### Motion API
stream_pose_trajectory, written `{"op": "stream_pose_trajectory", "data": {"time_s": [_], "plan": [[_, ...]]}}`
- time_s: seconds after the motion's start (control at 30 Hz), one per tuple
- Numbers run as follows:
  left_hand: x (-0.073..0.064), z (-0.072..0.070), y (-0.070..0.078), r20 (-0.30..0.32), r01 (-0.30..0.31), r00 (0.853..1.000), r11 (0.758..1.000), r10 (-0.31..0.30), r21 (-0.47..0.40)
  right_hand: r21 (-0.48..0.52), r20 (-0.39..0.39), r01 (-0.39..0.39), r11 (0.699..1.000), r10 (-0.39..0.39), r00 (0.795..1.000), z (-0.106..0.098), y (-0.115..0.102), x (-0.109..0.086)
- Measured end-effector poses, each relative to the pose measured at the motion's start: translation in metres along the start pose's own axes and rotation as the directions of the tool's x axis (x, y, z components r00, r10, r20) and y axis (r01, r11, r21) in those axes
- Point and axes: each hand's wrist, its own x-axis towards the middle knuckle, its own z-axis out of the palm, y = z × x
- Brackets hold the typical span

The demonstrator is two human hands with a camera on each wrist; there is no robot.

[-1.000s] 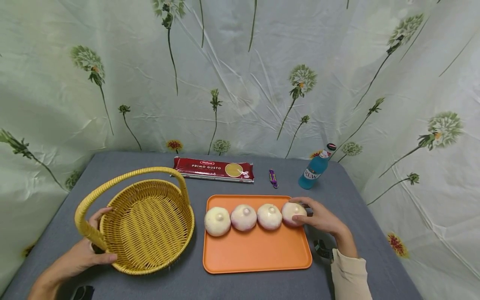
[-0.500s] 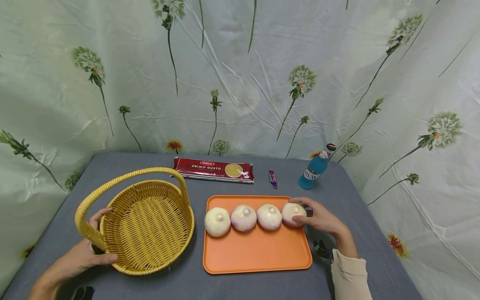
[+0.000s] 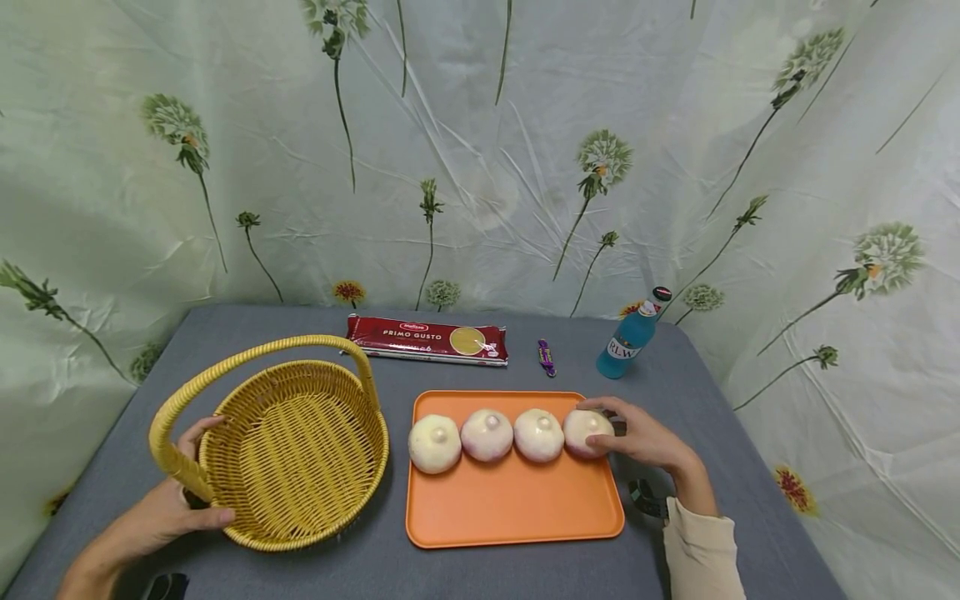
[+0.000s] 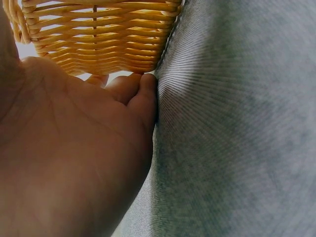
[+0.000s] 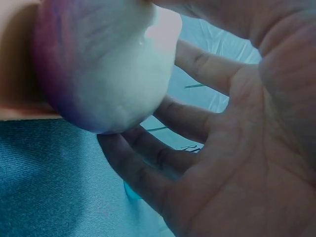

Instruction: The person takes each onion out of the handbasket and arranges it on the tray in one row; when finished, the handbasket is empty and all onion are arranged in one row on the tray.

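Several white turnips with a purple tint stand in a row along the back half of an orange tray (image 3: 517,512). My right hand (image 3: 637,435) holds the rightmost turnip (image 3: 582,429), thumb at its front and fingers around its far side. In the right wrist view this turnip (image 5: 108,64) shows a purple side, with fingertips against its lower curve. At the left, my left hand (image 3: 161,508) grips the side of a yellow wicker basket (image 3: 300,458) below its handle, thumb at the front rim. The left wrist view shows its fingers at the base of the basket wall (image 4: 103,37).
A red pasta packet (image 3: 427,340) lies behind the basket and tray. Right of it are a small purple wrapped candy (image 3: 547,357) and a blue bottle (image 3: 630,340). The grey-covered table (image 3: 397,575) ends at a flower-printed curtain (image 3: 495,167).
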Motion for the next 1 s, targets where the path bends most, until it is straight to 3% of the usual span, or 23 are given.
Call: {"op": "stream_pose_trajectory", "data": {"time_s": [0.7,0.93,1.0], "plan": [[-0.002,0.001,0.000,-0.012,0.016,1.000,1.000,-0.015,0.025,0.031,0.001,-0.004,1.000,0.004,1.000,0.000,0.003,0.004],[-0.007,-0.011,0.002,0.019,-0.041,0.999,0.999,0.041,-0.017,0.026,-0.038,-0.012,1.000,0.013,0.999,-0.004,0.001,0.001],[-0.012,-0.016,0.005,0.017,0.001,1.000,1.000,-0.001,-0.001,0.020,-0.060,-0.002,1.000,0.003,0.998,-0.005,0.000,-0.004]]}}
